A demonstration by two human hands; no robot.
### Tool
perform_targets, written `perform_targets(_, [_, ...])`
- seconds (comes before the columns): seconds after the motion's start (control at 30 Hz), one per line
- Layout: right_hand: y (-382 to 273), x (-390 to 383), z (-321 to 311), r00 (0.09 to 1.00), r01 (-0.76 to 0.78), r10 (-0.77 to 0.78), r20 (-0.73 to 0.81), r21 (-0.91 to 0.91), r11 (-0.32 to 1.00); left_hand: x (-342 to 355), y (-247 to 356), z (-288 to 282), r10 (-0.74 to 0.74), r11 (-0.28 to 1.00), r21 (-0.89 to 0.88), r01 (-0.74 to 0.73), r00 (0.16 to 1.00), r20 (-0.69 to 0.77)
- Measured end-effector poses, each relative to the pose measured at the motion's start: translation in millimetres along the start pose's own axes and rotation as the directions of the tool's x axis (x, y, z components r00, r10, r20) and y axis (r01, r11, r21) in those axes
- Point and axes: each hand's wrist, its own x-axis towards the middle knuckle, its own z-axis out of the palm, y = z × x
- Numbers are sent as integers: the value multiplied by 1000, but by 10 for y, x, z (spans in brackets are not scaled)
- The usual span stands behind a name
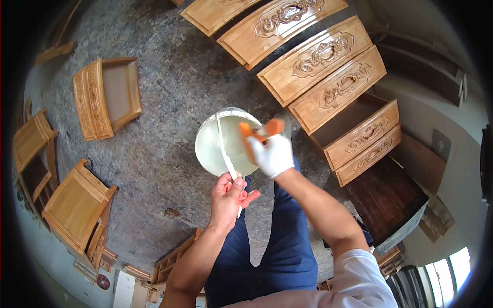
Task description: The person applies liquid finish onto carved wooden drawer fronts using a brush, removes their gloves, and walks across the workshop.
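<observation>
Left hand pinches white strip near its near end: likely light, flexible; hold there. Right hand blurred; grip unclear.

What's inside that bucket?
The bucket shows a smooth, pale interior; whether that is liquid, I can't tell. The white strip in the left hand and the gloved right hand cover parts.

Right hand motion-blurred — edges dark, warped.
</observation>
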Motion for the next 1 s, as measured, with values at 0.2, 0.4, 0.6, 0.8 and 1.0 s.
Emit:
perform_targets(0.2, [465,-15,794,988,-60,90,127,-220,974,-187,-113,180,21,994,104,-29,997,73])
perform_targets(0.4, [413,-383,-347,926,-376,367,86,182,908,-81,-286,379,31,996,79,-29,999,-21])
perform_targets(0.6, [1643,-151,-1201,827,-359,523,207,910,208,124,-474,532,33,998,54,-30,998,-61])
perform_targets(0.8, [2099,749,-1718,828,-186,440,-347,570,800,96,-587,584,91,996,31,-89,993,-71])
perform_targets(1.0, [1648,381,-1217,909,116,-128,-396,-56,992,107,-595,696,70,997,40,-65,988,-138])
